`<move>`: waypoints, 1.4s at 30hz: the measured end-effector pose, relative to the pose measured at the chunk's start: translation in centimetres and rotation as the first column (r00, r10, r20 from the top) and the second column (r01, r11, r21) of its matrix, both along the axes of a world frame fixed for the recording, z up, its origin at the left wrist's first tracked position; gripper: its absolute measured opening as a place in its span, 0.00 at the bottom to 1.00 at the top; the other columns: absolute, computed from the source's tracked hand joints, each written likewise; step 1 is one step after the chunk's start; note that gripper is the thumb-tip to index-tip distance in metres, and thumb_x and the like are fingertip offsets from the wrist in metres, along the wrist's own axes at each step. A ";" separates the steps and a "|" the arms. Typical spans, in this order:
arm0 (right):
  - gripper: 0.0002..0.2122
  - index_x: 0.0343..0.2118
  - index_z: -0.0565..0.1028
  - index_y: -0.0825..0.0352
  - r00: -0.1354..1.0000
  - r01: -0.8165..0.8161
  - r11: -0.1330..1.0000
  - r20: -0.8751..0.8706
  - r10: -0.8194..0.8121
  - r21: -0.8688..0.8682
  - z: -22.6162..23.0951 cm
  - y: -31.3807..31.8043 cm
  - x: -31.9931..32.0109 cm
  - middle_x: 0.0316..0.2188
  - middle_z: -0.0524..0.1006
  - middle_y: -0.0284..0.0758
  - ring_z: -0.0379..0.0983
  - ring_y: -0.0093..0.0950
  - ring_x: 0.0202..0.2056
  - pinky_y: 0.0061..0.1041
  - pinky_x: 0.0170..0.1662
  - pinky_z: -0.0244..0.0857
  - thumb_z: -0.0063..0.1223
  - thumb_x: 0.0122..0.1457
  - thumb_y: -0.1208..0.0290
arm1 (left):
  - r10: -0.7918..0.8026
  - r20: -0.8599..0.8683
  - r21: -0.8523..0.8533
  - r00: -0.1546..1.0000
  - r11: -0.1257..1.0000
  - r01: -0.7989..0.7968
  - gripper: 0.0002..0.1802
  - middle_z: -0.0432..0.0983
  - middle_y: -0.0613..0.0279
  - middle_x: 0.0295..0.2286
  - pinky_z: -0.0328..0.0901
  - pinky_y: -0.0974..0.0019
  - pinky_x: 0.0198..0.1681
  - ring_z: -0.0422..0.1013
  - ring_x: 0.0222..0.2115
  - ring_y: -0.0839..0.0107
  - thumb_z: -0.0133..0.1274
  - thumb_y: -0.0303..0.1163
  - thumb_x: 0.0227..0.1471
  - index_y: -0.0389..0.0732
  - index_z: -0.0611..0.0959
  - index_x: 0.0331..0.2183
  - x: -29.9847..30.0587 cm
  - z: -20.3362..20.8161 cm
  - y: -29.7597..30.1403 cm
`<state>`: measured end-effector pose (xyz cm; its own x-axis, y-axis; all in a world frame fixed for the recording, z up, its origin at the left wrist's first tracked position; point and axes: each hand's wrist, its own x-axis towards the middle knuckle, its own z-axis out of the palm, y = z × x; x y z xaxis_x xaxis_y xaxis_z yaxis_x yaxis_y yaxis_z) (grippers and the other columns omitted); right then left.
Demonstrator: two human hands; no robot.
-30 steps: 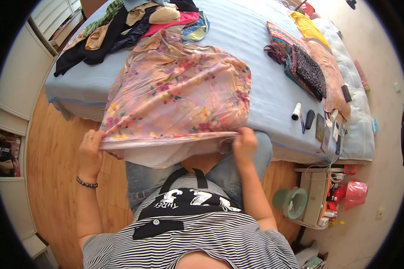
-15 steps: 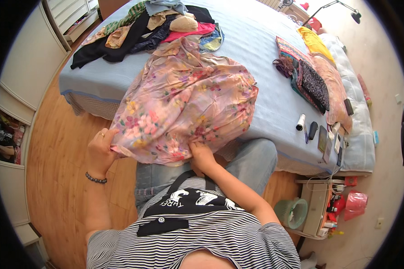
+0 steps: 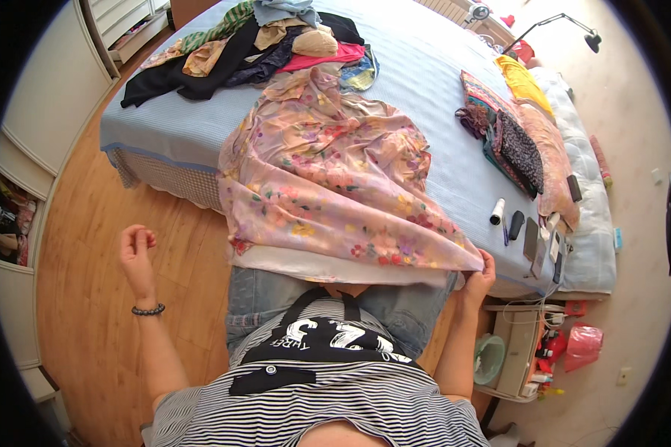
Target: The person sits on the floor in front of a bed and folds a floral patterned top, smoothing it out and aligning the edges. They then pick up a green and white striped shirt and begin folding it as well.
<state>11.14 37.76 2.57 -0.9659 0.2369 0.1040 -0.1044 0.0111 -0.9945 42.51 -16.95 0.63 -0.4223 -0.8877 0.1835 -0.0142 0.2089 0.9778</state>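
A pink floral garment (image 3: 328, 186), wide like a dress or skirt, lies over the front of the bed and down toward my lap. Its white underside shows along the near edge. My right hand (image 3: 479, 283) is closed on the garment's near right corner and pulls that edge out straight. Off to the left, over the wooden floor, my left hand (image 3: 137, 261) hangs apart from the cloth. Its fingers are curled in, and nothing shows in them.
Piled clothes (image 3: 276, 48) lie at the far left of the blue-covered bed (image 3: 417, 45). On the right are folded scarves (image 3: 511, 145), a white bottle (image 3: 497, 211) and several small items. A nightstand (image 3: 518, 350) and a green bin (image 3: 489, 359) stand at lower right.
My left hand has let go of the garment's left corner and moved left. My right hand has moved right along the near edge, spreading it wide and exposing the white underside.
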 end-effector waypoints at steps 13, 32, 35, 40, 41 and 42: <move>0.19 0.48 0.65 0.68 0.921 -0.338 0.902 0.102 0.376 -0.270 3.9 1.0 0.8 0.33 0.75 0.34 0.72 0.23 0.33 0.23 0.37 0.69 0.53 0.53 0.74 | -0.671 0.134 0.187 0.729 0.740 0.646 0.33 0.69 0.61 0.43 0.67 0.68 0.44 0.68 0.43 0.69 0.59 0.19 0.40 0.40 0.70 0.50 -9.6 -5.2 6.9; 0.14 0.44 0.67 0.69 0.890 -0.295 0.926 0.286 0.356 -0.235 0.1 8.2 -0.9 0.37 0.74 0.37 0.74 0.27 0.33 0.23 0.35 0.71 0.51 0.53 0.83 | -0.501 -0.215 0.408 0.838 0.734 0.543 0.07 0.74 0.68 0.26 0.64 0.77 0.30 0.68 0.25 0.82 0.47 0.28 0.55 0.36 0.78 0.32 -10.5 1.4 6.7; 0.08 0.38 0.72 0.69 0.894 -0.286 0.944 0.311 0.324 -0.163 0.3 9.6 -2.6 0.32 0.77 0.36 0.75 0.25 0.32 0.22 0.32 0.70 0.50 0.55 0.79 | -0.696 -0.119 0.474 0.709 0.588 0.656 0.07 0.74 0.68 0.25 0.64 0.78 0.29 0.68 0.25 0.83 0.47 0.28 0.54 0.36 0.78 0.31 -14.1 2.3 4.3; 0.08 0.37 0.75 0.67 0.751 -0.331 0.922 0.536 0.385 -0.199 -5.1 8.6 -3.8 0.30 0.77 0.31 0.75 0.23 0.28 0.23 0.29 0.70 0.54 0.55 0.72 | -0.645 -0.059 0.714 0.762 0.506 0.484 0.09 0.75 0.70 0.21 0.66 0.78 0.20 0.70 0.18 0.81 0.49 0.35 0.52 0.41 0.80 0.31 -15.5 -2.7 3.5; 0.08 0.37 0.75 0.67 0.744 -0.311 0.928 0.554 0.373 -0.207 -5.1 8.1 -3.1 0.30 0.77 0.31 0.75 0.23 0.29 0.23 0.29 0.70 0.54 0.55 0.71 | -0.654 -0.058 0.714 0.754 0.501 0.489 0.09 0.75 0.69 0.21 0.66 0.78 0.20 0.70 0.18 0.81 0.49 0.35 0.52 0.42 0.80 0.31 -15.6 -2.2 3.8; 0.08 0.37 0.75 0.67 0.736 -0.291 0.932 0.572 0.361 -0.214 -5.1 7.7 -2.5 0.30 0.77 0.31 0.75 0.23 0.29 0.23 0.29 0.70 0.54 0.55 0.71 | -0.662 -0.057 0.713 0.748 0.497 0.495 0.10 0.76 0.69 0.21 0.66 0.78 0.20 0.70 0.18 0.81 0.48 0.36 0.52 0.42 0.80 0.31 -15.7 -1.4 4.2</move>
